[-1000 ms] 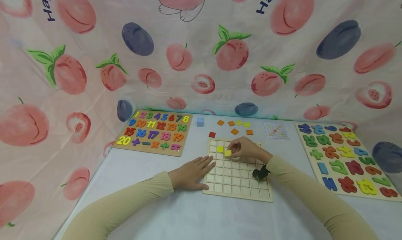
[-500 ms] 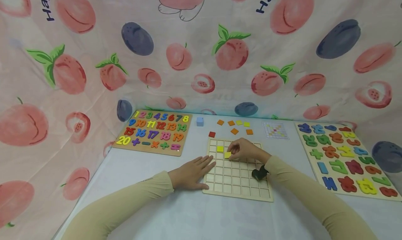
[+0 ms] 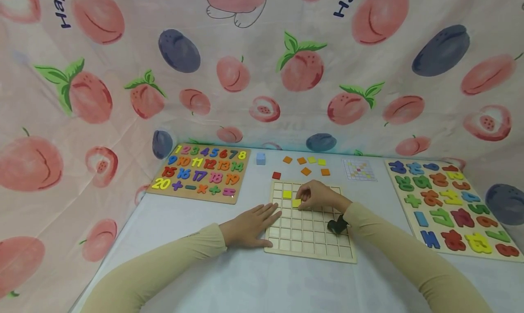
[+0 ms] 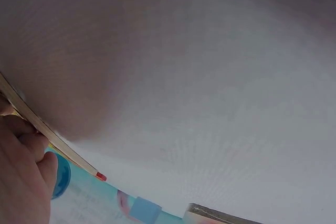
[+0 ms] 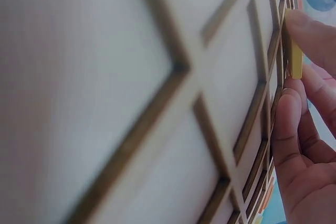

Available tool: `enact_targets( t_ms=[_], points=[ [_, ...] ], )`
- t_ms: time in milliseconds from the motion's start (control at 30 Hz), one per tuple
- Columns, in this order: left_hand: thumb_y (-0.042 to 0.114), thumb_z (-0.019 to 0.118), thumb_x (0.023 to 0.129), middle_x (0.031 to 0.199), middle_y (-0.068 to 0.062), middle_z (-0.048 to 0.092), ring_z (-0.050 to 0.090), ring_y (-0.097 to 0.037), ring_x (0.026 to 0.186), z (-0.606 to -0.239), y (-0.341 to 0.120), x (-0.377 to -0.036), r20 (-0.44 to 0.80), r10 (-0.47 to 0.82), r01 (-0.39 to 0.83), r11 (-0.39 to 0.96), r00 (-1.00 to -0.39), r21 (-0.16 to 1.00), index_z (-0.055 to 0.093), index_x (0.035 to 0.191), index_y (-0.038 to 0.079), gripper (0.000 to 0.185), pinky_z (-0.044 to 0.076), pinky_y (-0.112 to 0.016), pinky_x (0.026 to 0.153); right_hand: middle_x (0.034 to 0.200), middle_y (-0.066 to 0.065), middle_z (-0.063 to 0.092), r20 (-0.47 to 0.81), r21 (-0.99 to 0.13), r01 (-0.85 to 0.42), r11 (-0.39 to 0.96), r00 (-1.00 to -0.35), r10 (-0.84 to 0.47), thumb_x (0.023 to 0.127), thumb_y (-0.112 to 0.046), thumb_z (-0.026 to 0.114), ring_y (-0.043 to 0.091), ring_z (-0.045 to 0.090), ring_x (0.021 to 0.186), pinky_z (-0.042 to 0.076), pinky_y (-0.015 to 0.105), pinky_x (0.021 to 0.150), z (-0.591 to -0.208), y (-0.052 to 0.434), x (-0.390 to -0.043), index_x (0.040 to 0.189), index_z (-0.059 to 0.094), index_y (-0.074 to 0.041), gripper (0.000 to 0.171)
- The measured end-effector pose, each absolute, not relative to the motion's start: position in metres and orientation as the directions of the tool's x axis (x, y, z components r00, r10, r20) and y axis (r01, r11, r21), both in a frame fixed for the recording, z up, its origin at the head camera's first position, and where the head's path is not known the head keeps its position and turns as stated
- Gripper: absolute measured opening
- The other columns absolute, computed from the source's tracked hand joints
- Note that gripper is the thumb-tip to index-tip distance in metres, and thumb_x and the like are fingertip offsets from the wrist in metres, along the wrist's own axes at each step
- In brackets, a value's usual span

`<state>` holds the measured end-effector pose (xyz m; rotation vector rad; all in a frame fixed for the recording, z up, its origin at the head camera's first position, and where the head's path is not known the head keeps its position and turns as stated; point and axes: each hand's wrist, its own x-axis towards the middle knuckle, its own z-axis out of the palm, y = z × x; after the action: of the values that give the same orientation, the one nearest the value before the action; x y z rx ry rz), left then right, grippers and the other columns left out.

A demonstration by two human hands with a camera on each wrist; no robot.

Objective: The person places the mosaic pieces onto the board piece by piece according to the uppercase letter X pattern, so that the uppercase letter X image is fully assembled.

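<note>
**Yellow tile pinched over the grid board**

Under my right hand (image 3: 317,195) lies the wooden grid board (image 3: 309,240), and between thumb and fingertips (image 5: 294,114) my grip is narrow, pinching a yellow tile (image 3: 296,203) against one of the board's square cells. From the wrist view the tile stands on edge between my fingers, touching the wooden ribs; I cannot tell whether it sits fully in the cell. Just beyond my grip and a little to its left, a second yellow tile (image 3: 287,194) already lies flat in a neighbouring cell.

My left hand (image 3: 249,224) rests flat with relaxed fingers, palm on the desk (image 3: 254,281) and fingertips touching the board's left edge; it holds nothing.

Further out from my right grip, past the far edge of the board, loose tiles lie on the desk: a red tile (image 3: 276,175) nearest the board's corner, then a scatter of orange tiles (image 3: 305,171) and yellow ones. A pale blue cube (image 3: 260,158) stands beyond those to the left. A small pattern card (image 3: 359,170) lies to the right of the scatter. Well to the left of my left hand sits a number puzzle board (image 3: 200,172), and well to the right of my right arm a letter puzzle board (image 3: 448,206).
</note>
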<state>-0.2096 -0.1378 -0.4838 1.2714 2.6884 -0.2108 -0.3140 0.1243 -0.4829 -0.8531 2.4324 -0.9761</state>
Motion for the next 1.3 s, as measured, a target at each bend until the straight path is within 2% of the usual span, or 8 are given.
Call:
enact_targets(
  t_ms=[667, 967, 1300],
  points=[
    [0.066, 0.033, 0.091, 0.16, -0.01, 0.008, 0.011, -0.023, 0.148, -0.484, -0.138, -0.209, -0.2, 0.754, 0.775, 0.629, -0.626, -0.055, 0.008, 0.152, 0.012, 0.086, 0.017, -0.035, 0.12, 0.079, 0.001, 0.067, -0.126, -0.73, -0.383, 0.567, -0.739, -0.661, 0.069, -0.019, 0.083, 0.011, 0.06, 0.072, 0.053, 0.024, 0.067, -0.484, 0.126, -0.317, 0.088, 0.072, -0.01, 0.023],
    [0.066, 0.033, 0.091, 0.16, -0.011, 0.008, 0.011, -0.024, 0.148, -0.485, -0.138, -0.21, -0.193, 0.757, 0.777, 0.627, -0.625, -0.059, 0.008, 0.152, 0.011, 0.086, 0.017, -0.036, 0.12, 0.087, 0.008, 0.07, -0.128, -0.8, -0.358, 0.482, -0.682, -0.72, 0.075, -0.016, 0.078, 0.011, 0.063, 0.075, 0.054, 0.024, 0.07, -0.485, 0.133, -0.325, 0.095, 0.072, -0.006, 0.023],
    [0.065, 0.035, 0.091, 0.159, -0.012, 0.01, 0.014, -0.025, 0.147, -0.484, -0.138, -0.21, -0.185, 0.764, 0.783, 0.619, -0.618, -0.058, 0.011, 0.152, 0.01, 0.085, 0.019, -0.036, 0.119, 0.092, 0.004, 0.07, -0.201, -0.825, -0.307, 0.475, -0.626, -0.753, 0.078, -0.021, 0.076, 0.012, 0.065, 0.081, 0.055, 0.025, 0.074, -0.484, 0.14, -0.336, 0.101, 0.071, -0.01, 0.026]
  ],
)
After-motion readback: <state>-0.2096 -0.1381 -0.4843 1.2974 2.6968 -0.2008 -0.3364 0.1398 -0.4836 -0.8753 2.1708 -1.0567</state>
